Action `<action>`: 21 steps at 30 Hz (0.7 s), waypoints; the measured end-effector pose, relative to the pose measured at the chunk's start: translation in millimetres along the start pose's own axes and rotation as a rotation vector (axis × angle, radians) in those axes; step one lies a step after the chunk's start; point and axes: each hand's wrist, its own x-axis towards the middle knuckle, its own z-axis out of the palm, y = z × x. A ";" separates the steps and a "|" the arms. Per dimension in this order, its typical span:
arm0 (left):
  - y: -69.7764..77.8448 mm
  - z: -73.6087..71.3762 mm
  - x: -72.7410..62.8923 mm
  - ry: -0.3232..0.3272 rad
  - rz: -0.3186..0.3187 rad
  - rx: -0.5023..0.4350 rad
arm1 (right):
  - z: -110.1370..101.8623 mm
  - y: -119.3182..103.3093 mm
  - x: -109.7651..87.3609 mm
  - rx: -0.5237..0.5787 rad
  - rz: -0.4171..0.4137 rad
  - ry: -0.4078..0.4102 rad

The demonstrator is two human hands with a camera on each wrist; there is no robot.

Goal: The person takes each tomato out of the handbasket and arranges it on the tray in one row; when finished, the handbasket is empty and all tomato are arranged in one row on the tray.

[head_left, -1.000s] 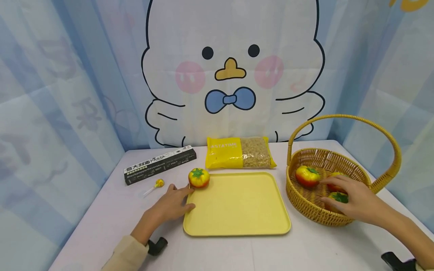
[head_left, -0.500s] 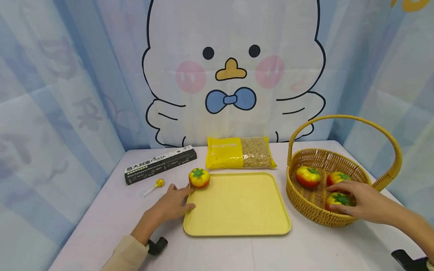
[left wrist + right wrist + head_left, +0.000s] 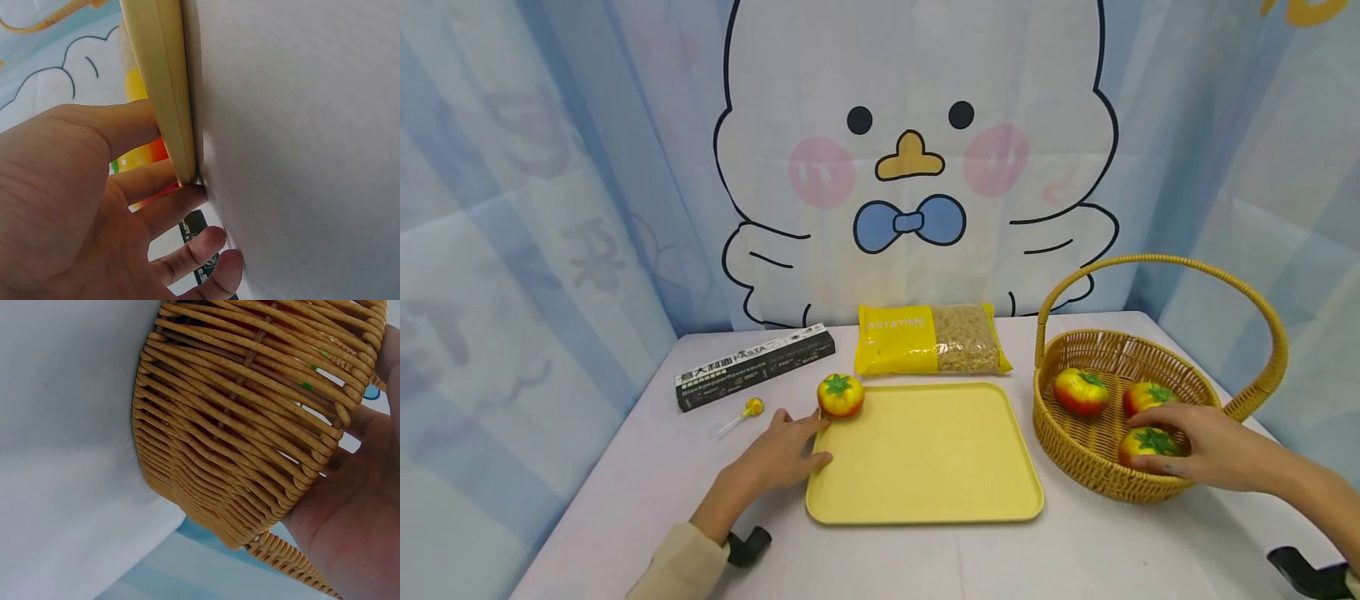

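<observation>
My right hand reaches into the wicker basket, its fingers and thumb curved round the front toy persimmon, a yellow-red fruit with a green top. Two more persimmons lie behind it, one at the left and one at the back. In the right wrist view the basket's weave mostly hides the fruit. My left hand rests at the left edge of a yellow tray, thumb and forefinger over its rim. Another persimmon sits on the tray's far-left corner, just beyond the fingertips.
A black pasta box lies at the back left, with a yellow-headed lollipop in front of it. Behind the tray lies a yellow bag of pasta. The basket's tall handle arches over it. A printed curtain stands behind the table.
My right hand has drawn a little to the right and down, from between the two right persimmons to the front one, uncovering the back one. My left hand and the tray stay put.
</observation>
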 end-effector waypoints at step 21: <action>-0.1 0.4 0.6 0.002 -0.005 0.016 | -2.2 0.3 1.4 0.047 0.040 -0.050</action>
